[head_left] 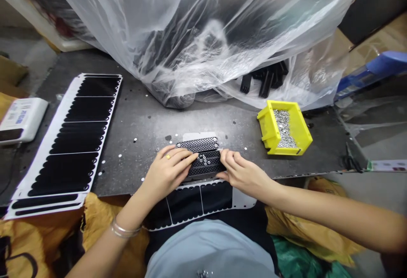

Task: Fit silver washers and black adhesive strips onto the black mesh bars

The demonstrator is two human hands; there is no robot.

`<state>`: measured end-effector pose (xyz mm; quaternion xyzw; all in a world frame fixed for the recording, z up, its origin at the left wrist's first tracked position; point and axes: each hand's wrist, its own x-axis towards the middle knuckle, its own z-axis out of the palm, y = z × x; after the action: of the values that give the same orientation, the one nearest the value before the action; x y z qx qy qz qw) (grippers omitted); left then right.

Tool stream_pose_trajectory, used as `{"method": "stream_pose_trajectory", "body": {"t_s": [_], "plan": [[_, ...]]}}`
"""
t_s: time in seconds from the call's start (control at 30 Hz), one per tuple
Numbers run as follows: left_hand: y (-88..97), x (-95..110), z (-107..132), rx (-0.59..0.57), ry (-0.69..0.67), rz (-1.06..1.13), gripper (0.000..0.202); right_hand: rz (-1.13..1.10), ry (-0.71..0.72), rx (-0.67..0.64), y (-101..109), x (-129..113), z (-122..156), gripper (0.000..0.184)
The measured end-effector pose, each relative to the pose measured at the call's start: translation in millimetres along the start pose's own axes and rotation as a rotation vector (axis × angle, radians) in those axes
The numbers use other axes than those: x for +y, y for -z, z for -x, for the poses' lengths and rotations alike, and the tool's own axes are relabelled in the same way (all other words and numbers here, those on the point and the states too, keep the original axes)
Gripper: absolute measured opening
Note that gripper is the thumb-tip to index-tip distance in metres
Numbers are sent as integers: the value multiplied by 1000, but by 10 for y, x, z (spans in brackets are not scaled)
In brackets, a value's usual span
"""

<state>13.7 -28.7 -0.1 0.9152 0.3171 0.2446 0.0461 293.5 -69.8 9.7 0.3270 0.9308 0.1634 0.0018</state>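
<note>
Strips (203, 170) of black mesh, seen from the head view, lie side by side at the near edge of the dark tabletop (136, 117), both ends partly covered by fingers. Small metal rings (203, 158) sit on them; I cannot count these reliably. Left hand (170, 165): fingers close together, laid on the strips' left end; whether they clamp, I cannot tell. Right hand (243, 172): fingertips bunched at the right end; contents of the pinch, if any, hidden. Yellow bin (302, 136), right: holds tiny silvery pieces (284, 129), too small to identify. Clear plastic film (203, 49), beyond: blurs the dark bulk behind it and partly covers black parts (267, 79). Scalloped black sheet (73, 138) lies left; another (187, 204), at the lap, is partly hidden by an arm. White device (30, 119): cut off by the frame, lettering illegible.
</note>
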Motion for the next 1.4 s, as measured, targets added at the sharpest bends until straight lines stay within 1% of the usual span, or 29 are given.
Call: {"method": "stream_pose_trajectory", "body": {"t_s": [0.07,0.1,0.17,0.23,0.33,0.4,0.5,0.57,0.63,0.77,0.83,0.93,1.03,1.1,1.2,1.4], "plan": [[-3,-25,-91,-70,-39,24,27,-11,45,19,-12,84,17,39],[-7,-42,-126,-81,-51,38,25,-16,66,30,-10,127,13,39],[-19,-80,-171,-69,-56,77,21,-68,59,58,3,187,-29,44],[-25,-110,-184,-48,-43,114,19,-176,-20,101,12,195,-118,46],[6,-116,-146,-42,6,117,15,-331,-186,175,-15,115,-265,27],[60,-99,-81,-53,34,102,13,-425,-264,213,-51,56,-302,20],[147,-64,53,-49,53,63,12,-490,-338,254,-80,43,-214,19],[170,-45,128,-12,46,35,13,-454,-352,261,-67,76,-102,19],[158,-29,167,32,32,25,13,-370,-323,261,-39,104,-3,17],[104,15,163,70,2,-10,12,-126,-142,266,11,83,84,14],[92,45,159,80,-7,-65,13,-31,-67,245,33,49,91,17],[80,91,177,99,10,-149,14,58,-34,204,80,-3,85,26],[59,132,212,131,27,-174,15,126,-30,149,142,-62,64,30],[45,156,233,150,39,-181,15,171,-16,89,182,-102,42,31],[33,185,255,145,62,-182,17,201,6,4,224,-131,14,31],[0,168,260,169,167,-18,13,137,103,-48,210,-19,64,29]]}}
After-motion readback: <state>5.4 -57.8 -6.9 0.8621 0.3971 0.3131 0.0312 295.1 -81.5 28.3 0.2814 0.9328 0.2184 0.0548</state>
